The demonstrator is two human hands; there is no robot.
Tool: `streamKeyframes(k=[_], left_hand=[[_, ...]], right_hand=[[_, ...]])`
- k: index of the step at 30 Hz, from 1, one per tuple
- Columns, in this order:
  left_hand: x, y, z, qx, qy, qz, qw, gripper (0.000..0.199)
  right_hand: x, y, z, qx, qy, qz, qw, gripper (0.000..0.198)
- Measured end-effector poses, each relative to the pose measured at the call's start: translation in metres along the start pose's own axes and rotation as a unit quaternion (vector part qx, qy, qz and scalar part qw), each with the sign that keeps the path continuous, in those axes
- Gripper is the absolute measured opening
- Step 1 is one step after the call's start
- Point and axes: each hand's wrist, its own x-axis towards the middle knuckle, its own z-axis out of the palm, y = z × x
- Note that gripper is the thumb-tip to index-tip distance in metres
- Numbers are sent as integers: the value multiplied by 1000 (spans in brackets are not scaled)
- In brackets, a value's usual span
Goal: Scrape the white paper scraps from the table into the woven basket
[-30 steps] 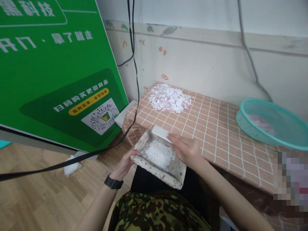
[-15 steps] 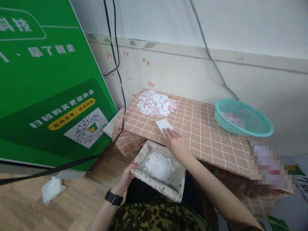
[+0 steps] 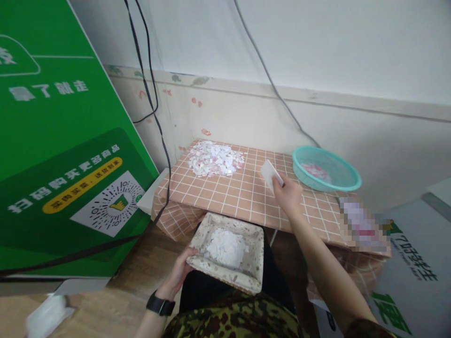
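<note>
My left hand [image 3: 182,267] is closed on the left rim of a square, speckled tray [image 3: 254,263], held over my lap just below the table's front edge. White paper scraps [image 3: 227,248] lie heaped inside it. Above the tabletop, my right hand [image 3: 289,193] grips a flat white card [image 3: 270,175] between thumb and fingers, its far end tipped up. At the back left of the table is a wide pile of white and pink paper scraps [image 3: 214,158]. The card is apart from both the pile and the tray.
A turquoise mesh basket [image 3: 326,185] with pinkish scraps stands on the right of the checked tablecloth [image 3: 243,199]. A green sign panel [image 3: 52,155] rises at left, a black strap [image 3: 165,188] hanging before it. A white bag [image 3: 47,317] lies on the floor.
My right hand has moved right and lifted the card from the table's front area, tilting it up. My left hand still holds the tray. The camera view has shifted right.
</note>
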Motion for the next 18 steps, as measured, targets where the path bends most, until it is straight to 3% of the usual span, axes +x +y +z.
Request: streamKeyframes(k=[5,8,10,15,18], left_hand=[[-1,0,-2,28,-24,6,999,40],[-6,1,0,34,-43,-7,998,40],[-11,2,3,38,-58,-13,998,37],[-16,-5,5,20,-85,-8,996,40],[-10,-15,0,5,-24,-5,1000,30]], right_hand=[[27,22,5,161,36,93,982,52],[34,17,9,222,74,86,968,61],[40,4,15,250,54,56,965,64],[64,-37,39,183,-33,5,983,62],[79,-51,55,163,-40,16,986,62]])
